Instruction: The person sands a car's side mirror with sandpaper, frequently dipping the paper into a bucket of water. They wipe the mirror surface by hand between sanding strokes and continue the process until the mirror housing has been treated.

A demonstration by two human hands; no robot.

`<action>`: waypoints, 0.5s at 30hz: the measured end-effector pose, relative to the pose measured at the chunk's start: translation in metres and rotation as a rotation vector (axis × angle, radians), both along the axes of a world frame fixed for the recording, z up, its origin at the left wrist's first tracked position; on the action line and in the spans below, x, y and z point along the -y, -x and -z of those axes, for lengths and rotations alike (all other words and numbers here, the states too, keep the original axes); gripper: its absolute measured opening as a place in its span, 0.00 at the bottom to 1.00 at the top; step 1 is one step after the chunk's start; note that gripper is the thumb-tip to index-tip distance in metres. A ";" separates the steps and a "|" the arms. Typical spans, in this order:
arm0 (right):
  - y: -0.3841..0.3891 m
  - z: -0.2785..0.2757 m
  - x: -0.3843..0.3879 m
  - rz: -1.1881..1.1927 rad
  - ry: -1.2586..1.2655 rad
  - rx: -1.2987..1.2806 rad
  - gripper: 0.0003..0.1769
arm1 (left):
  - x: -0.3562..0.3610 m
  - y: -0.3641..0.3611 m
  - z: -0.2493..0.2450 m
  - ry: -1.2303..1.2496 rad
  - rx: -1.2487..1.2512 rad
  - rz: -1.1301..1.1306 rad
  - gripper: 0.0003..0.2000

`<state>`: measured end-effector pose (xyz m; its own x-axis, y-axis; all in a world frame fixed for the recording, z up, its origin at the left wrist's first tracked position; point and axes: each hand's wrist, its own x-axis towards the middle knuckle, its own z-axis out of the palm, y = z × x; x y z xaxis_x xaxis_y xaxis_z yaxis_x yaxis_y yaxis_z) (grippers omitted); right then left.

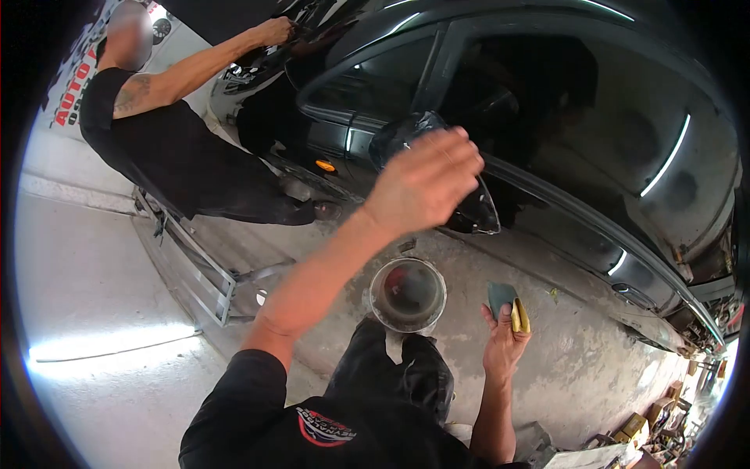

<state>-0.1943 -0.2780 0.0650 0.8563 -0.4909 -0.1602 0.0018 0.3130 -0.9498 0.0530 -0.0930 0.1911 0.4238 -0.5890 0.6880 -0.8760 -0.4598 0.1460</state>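
Observation:
My left hand [426,184] is over the side mirror [391,141] of a black car [539,102], back of the hand up. Its fingers are bent over and smeared by motion, and the hand hides much of the mirror. Whether anything is under the fingers cannot be seen. Lower right, my right hand [506,340] is closed around a grey-green sheet [501,294] that looks like sandpaper and a folded yellow piece [520,316]. That hand is apart from the car. Between my arms a bucket [407,295] of murky water stands on the floor, with something reddish in it.
At left, another person [164,148] in dark clothes sits by the car's front, an arm stretched to it. A metal frame [226,293] stands near that person on the concrete floor [578,367]. Boxes and clutter [637,428] lie at lower right.

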 end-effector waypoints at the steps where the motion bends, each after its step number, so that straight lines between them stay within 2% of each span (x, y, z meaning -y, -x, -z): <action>1: 0.000 -0.002 -0.001 0.008 -0.026 0.000 0.18 | -0.008 -0.014 0.000 0.029 -0.004 -0.025 0.12; 3: 0.001 -0.007 -0.002 0.030 -0.082 0.002 0.19 | -0.020 -0.035 -0.001 0.061 -0.056 -0.042 0.12; 6: -0.016 -0.022 0.003 -0.004 0.310 0.044 0.20 | -0.022 -0.042 -0.001 0.094 -0.163 -0.051 0.12; 8: -0.054 -0.062 0.003 -0.087 0.764 0.186 0.28 | -0.018 -0.036 0.004 0.147 -0.178 -0.091 0.12; 11: -0.098 -0.090 -0.012 -0.086 1.191 0.272 0.35 | -0.017 -0.030 0.027 0.328 -0.151 -0.186 0.14; 15: -0.121 -0.081 -0.033 -0.090 1.315 0.283 0.39 | -0.015 -0.022 0.041 0.456 -0.167 -0.280 0.14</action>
